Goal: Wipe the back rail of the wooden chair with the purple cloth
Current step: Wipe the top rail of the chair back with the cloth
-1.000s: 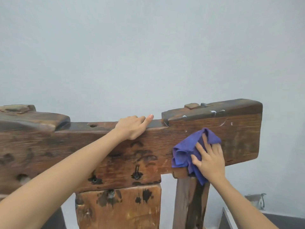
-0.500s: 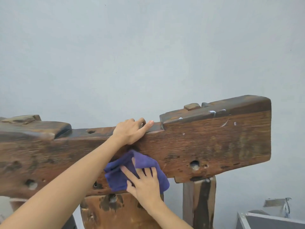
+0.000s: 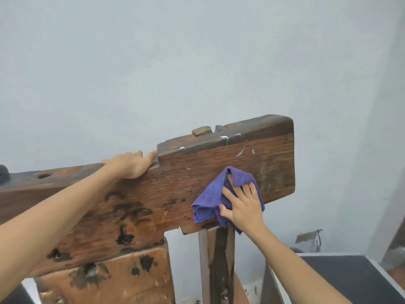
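Note:
The wooden chair's back rail [image 3: 269, 163] is a thick, dark, weathered beam running from the left edge to the right of centre. My right hand [image 3: 243, 205] presses the crumpled purple cloth [image 3: 210, 198] flat against the rail's front face, near its right end and low edge. My left hand [image 3: 131, 164] rests over the rail's top edge, fingers curled on the wood beside a raised step. White specks [image 3: 224, 138] sit on the top edge at the right.
A wooden upright post [image 3: 219, 264] stands under the rail's right part, a wide back slat [image 3: 109, 279] under its middle. A pale grey wall [image 3: 197, 62] is close behind. A dark box with metal edging [image 3: 341, 277] sits low at the right.
My right hand has carried the cloth from the middle of the rail's face back rightward to near its right end. The view has shifted right. My left hand stays on the top edge.

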A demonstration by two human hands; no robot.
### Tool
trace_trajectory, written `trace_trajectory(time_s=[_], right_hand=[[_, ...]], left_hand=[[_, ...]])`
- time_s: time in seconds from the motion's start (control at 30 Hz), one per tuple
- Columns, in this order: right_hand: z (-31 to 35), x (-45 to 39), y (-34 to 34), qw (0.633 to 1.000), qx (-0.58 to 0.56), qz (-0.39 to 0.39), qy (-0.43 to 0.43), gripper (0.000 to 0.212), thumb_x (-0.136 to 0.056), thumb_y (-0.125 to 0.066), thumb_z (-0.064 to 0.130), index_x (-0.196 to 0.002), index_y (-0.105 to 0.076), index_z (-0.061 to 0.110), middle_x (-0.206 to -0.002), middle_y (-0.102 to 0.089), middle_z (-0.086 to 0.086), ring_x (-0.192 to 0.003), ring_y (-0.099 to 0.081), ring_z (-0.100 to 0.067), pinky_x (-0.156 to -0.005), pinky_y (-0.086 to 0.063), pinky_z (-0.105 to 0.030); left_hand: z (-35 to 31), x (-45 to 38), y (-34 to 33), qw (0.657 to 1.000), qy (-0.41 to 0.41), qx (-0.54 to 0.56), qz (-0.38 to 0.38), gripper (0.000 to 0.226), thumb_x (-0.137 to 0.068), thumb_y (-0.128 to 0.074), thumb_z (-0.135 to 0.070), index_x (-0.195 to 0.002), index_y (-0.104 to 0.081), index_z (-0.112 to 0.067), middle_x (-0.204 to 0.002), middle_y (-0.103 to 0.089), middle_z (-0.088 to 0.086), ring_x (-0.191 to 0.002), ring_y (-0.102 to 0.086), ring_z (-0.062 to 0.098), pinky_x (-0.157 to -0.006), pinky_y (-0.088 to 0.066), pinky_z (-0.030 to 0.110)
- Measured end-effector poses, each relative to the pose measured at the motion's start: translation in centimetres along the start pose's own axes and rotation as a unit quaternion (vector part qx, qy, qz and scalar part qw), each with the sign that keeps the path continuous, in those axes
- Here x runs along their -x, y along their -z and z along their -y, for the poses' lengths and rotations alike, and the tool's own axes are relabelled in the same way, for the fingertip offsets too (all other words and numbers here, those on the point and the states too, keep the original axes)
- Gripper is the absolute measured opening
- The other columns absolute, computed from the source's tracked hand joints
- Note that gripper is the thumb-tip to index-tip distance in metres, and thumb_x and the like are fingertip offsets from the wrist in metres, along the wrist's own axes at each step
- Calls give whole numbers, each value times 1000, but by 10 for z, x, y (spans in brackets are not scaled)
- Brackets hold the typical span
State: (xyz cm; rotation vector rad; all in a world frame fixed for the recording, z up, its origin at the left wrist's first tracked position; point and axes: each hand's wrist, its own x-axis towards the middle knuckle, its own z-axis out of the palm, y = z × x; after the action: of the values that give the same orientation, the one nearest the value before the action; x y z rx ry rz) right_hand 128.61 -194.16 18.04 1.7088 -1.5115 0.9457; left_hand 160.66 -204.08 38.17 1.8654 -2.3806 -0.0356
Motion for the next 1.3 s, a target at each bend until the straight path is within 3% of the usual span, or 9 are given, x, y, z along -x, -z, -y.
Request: trace_trajectory(time_s=[0.2, 0.3, 0.4, 0.6, 0.73, 0.87, 1.07, 1.2, 1.3], right_hand=[[-65, 10, 15, 909, -100, -70, -399, 71, -94, -40, 40, -154, -32, 3, -160, -36, -24, -145, -35, -43, -120, -30, -55], [-93, -24, 37, 823, -199, -93, -523, 58, -85, -39, 41, -125, -58, 3, -128, -63, -22, -120, -59, -42, -105, -46, -53], [-116, -69, 63, 808, -231, -82, -536, 52, -78, -38, 45, -102, -65, 9, -105, -72, -16, -98, -66, -39, -85, -53, -44], [-143, -190, 122, 896, -216, 41, -387, 43, -86, -37, 51, -72, -71, 29, -73, -76, 1, -85, -70, -21, -73, -49, -35], [-126, -245, 140, 915, -36, 325, -237, 30, -89, -41, 50, -81, -69, 43, -111, -70, 1, -107, -61, -30, -100, -47, -46], [-74, -273, 120, 880, -13, 440, -176, 34, -108, -37, 39, -124, -64, 26, -152, -54, -9, -135, -50, -31, -115, -34, -43], [8, -252, 108, 909, -25, 415, -26, 50, -109, -13, 55, -151, -42, 51, -165, -34, 17, -152, -34, -15, -112, -33, -47], [23, -217, 112, 955, 0, 284, 85, 45, -109, -17, 56, -149, -37, 61, -166, -23, 29, -146, -39, 0, -73, -36, -16], [13, -190, 119, 959, -19, 203, 197, 49, -113, -24, 44, -162, -24, 43, -170, -20, 21, -153, -25, 3, -106, -32, -6]], left_hand=[[2, -1, -10, 998, -17, -1, -53, 78, -72, -4, -73, -101, -53, -20, -123, -66, 12, -111, -58, 35, -102, -41, 53], [-2, -3, -11, 998, -28, -7, -62, 62, -77, -7, -62, -94, -51, -21, -116, -66, 10, -105, -57, 33, -97, -43, 50], [-8, -5, -10, 999, -23, 8, -33, 55, -85, -7, -53, -100, -49, -20, -123, -63, 9, -111, -56, 31, -101, -41, 52], [-16, -11, -10, 999, -11, 37, -24, 32, -100, -18, -36, -103, -47, -21, -127, -62, 9, -112, -55, 32, -104, -37, 56], [-19, -5, -6, 999, -24, 25, -14, 35, -95, -15, -37, -101, -46, -22, -124, -62, 8, -108, -55, 30, -98, -36, 53], [-20, 2, 0, 999, -33, 24, -1, 49, -80, -10, -43, -103, -48, -23, -125, -62, 7, -110, -55, 30, -101, -35, 54], [-19, 8, 2, 999, -32, 42, -3, 41, -91, -13, -43, -102, -48, -24, -123, -62, 5, -107, -54, 27, -102, -36, 53], [-16, 6, 1, 997, -30, 66, -9, 36, -100, -18, -40, -103, -50, -24, -121, -62, 4, -105, -54, 26, -102, -36, 52], [-11, 2, 0, 997, -39, 71, -13, 36, -102, -21, -42, -106, -53, -26, -118, -63, 0, -104, -54, 24, -102, -36, 51]])
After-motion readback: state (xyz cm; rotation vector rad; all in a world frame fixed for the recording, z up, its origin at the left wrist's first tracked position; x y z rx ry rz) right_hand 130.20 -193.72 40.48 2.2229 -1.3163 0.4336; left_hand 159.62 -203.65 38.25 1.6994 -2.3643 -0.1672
